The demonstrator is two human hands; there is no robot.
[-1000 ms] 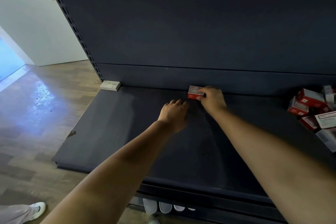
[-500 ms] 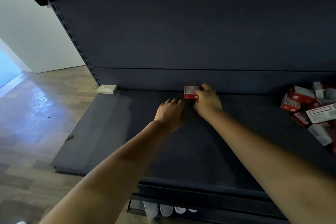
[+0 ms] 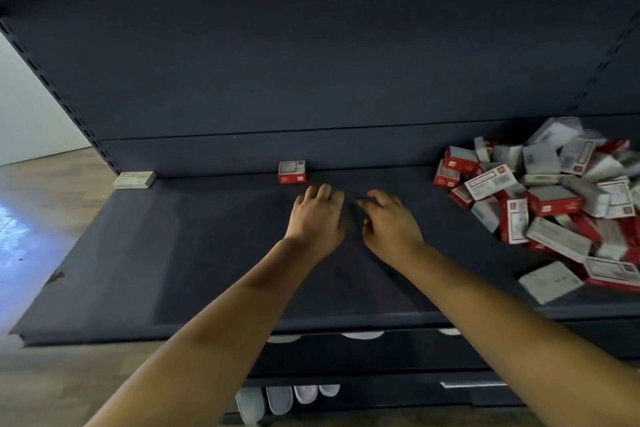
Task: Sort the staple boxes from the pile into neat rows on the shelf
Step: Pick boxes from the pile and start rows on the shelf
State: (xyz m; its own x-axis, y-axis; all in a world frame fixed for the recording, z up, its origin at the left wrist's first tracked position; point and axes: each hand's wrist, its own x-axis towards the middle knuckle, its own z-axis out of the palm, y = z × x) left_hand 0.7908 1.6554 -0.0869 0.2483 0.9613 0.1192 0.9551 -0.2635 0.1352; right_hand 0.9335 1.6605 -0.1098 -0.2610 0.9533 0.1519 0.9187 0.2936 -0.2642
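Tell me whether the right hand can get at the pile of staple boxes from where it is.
Probably yes: the right hand is empty, and only bare shelf lies between it and the pile.

A dark blue-grey back panel (image 3: 311,45) is filling most of the view, with slotted uprights (image 3: 52,87) running down its left and right edges. At the left, a white wall (image 3: 31,121) is meeting a wood-plank floor (image 3: 45,204), where a patch of bluish light (image 3: 14,236) is reflecting.
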